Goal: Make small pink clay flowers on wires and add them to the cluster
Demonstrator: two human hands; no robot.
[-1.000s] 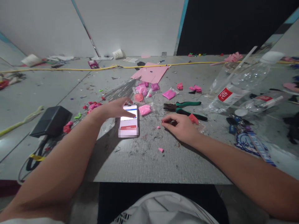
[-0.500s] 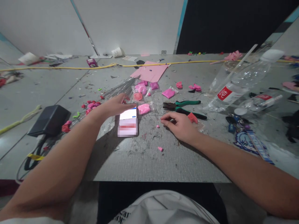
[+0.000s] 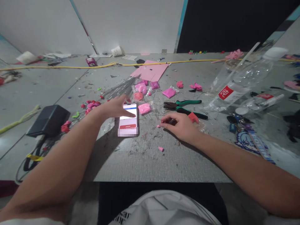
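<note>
My left hand (image 3: 116, 107) is open over a lit smartphone (image 3: 128, 122) lying on the grey table. Its thumb stretches across the screen, and the other fingers reach past the phone's top edge. My right hand (image 3: 180, 127) rests on the table with thumb and forefinger brought together. Anything between those fingertips is too small to make out. Right by them lies a small pink clay bit (image 3: 158, 126), and closer to me is another pink clay piece (image 3: 161, 149). Green-handled pliers (image 3: 172, 106) lie open just beyond my right hand.
Bagged pink clay (image 3: 144, 108) and more packets lie beyond the phone. A black power adapter (image 3: 48, 121) and red-pink clay pieces (image 3: 90, 106) are at left. Water bottles (image 3: 243, 82) and a keychain (image 3: 248, 140) occupy the right. A yellow cable (image 3: 145, 64) crosses behind.
My left thumb has moved down from the phone's upper edge onto its screen, and the screen's content has changed. My right fingertips have shifted slightly nearer the small pink bit.
</note>
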